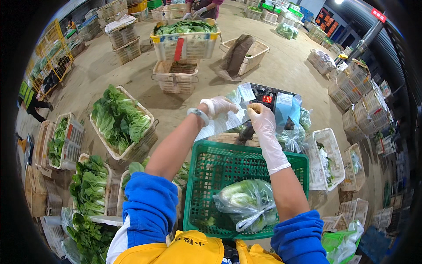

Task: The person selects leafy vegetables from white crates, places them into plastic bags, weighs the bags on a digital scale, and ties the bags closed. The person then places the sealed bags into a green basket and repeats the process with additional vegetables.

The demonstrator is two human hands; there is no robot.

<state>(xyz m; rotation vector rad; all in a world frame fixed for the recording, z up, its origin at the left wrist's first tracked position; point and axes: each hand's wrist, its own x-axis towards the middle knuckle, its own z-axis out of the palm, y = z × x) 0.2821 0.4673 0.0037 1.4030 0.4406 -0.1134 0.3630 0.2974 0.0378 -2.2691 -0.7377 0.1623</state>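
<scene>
My left hand (222, 107), in a thin translucent glove with a pale bangle at the wrist, grips a strip of printed paper labels (219, 126). My gloved right hand (262, 118) pinches the strip's right end between thumb and fingers. Just beyond my hands stands a scale display (267, 99) with lit red digits. A blue sheet with printed labels (284, 104) hangs over its right part. Below my hands is a green plastic basket (189, 184). Inside it lies a knotted clear plastic bag of leafy vegetables (245, 201).
At left stand crates of leafy greens (120, 123) (90, 186). Bagged vegetables (291, 137) and a white crate (324, 158) are to the right. Ahead, a full crate (184, 41) rests above another crate (175, 77). A gloved person (204, 10) stands behind it.
</scene>
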